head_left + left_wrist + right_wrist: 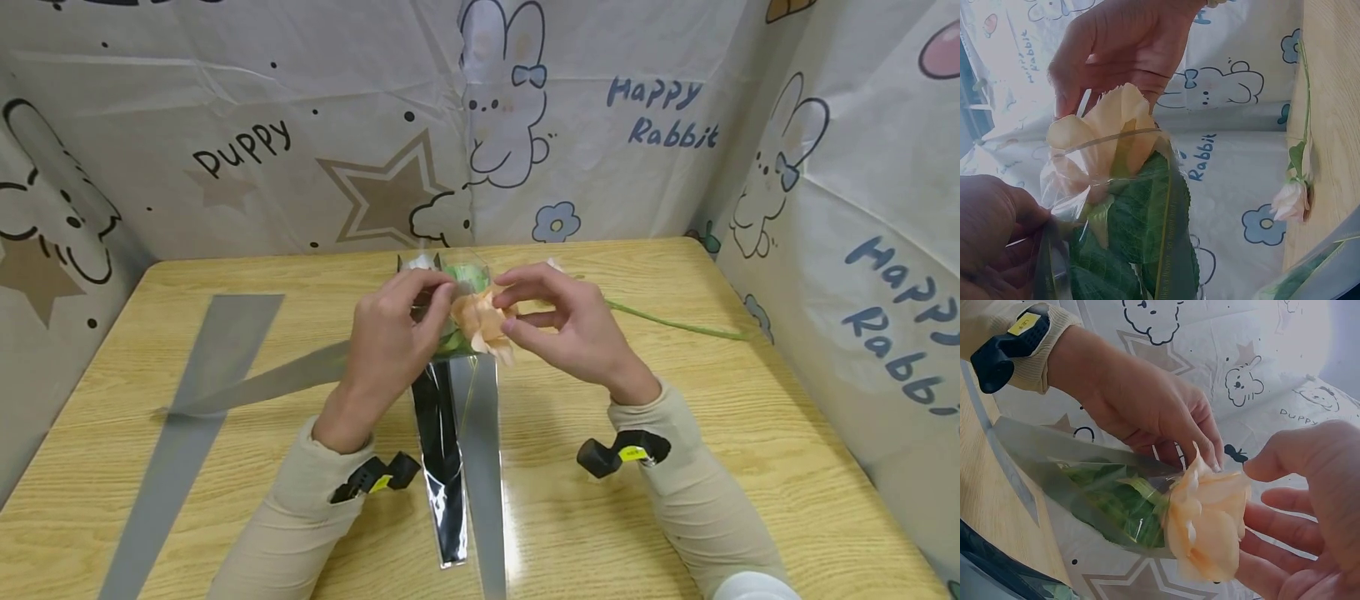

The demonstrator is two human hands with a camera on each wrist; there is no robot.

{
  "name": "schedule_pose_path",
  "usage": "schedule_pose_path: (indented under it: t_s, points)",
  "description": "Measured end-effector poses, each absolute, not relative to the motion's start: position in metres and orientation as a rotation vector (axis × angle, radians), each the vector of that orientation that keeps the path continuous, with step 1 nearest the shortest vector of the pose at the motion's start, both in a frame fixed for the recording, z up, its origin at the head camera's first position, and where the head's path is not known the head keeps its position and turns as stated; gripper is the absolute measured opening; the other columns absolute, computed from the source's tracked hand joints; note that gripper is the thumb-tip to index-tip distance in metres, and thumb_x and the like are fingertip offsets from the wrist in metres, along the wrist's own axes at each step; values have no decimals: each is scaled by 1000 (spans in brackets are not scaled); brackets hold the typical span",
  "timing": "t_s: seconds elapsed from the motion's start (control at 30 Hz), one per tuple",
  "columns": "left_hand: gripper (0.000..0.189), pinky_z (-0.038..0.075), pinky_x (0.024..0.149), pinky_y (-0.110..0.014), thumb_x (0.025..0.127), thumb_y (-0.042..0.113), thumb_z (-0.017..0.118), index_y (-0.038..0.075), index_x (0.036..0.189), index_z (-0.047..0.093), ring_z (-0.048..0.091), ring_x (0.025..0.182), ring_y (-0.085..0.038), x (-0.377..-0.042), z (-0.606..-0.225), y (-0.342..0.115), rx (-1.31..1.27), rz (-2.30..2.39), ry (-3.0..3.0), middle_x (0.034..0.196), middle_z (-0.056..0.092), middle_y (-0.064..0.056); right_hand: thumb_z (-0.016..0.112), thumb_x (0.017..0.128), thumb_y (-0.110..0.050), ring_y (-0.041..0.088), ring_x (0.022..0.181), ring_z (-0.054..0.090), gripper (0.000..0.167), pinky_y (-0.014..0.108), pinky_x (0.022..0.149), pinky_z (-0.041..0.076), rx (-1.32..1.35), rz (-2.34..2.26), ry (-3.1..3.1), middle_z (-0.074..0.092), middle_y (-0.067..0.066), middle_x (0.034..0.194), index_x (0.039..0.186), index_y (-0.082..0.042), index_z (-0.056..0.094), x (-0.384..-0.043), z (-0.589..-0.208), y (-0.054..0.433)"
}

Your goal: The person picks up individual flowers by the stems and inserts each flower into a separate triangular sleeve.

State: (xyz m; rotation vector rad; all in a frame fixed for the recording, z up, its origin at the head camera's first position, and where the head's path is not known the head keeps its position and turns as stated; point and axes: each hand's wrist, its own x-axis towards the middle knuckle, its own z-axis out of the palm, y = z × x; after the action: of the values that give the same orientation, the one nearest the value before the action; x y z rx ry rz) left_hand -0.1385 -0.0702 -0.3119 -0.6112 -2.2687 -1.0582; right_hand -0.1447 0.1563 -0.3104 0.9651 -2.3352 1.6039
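A peach rose (1207, 519) with green leaves stands in a grey-backed clear flower sleeve (1079, 481), its bloom out past the rim. My left hand (397, 333) pinches the sleeve's rim beside the bloom, as the left wrist view shows close up. Around the other side of the petals is my right hand (570, 329), fingers spread and loosely bent, fingertips right at the bloom. Behind the hands in the head view, the sleeve tapers off to the left above the table.
On the table (615, 517) lie a black sleeve (438, 450) and a grey sleeve (483, 475), pointing toward me. An empty-looking grey sleeve (168, 467) lies at left. A pale pink rose (1291, 200) with a long green stem (675, 323) lies at right.
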Motion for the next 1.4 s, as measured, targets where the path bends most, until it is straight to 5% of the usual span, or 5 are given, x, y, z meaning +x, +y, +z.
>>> schedule_pose_path:
  t_s: [0.2,0.5,0.93,1.4]
  points:
    - [15,63,69,-38,101,13,67,-1,102,75,74,82,-24,-139,-312,-71,-619,-1061,-2280,96,77,-15,70,90,8,20,107,72,35,31,91,64,1012,1545,-2298,72,19,117,124,4,66,-144,-310,159]
    - [15,57,64,-33,101,11,66,0,102,75,70,77,-22,-138,-312,-71,-626,-1049,-2267,95,76,-14,43,77,27,31,119,71,51,27,106,56,1276,1276,-2223,73,20,122,116,4,66,-151,-307,171]
    - [14,59,66,-35,101,12,67,0,101,75,70,77,-23,-139,-312,-71,-672,-1039,-2224,94,76,-15,81,82,8,25,118,68,48,29,103,56,1294,888,-2170,70,12,127,126,-3,66,-156,-314,164]
    - [14,58,64,-33,101,11,66,0,101,75,70,78,-23,-139,-313,-70,-681,-1050,-2230,93,76,-14,84,81,4,20,101,69,52,29,88,60,1291,802,-2112,71,12,119,129,-3,64,-158,-317,160]
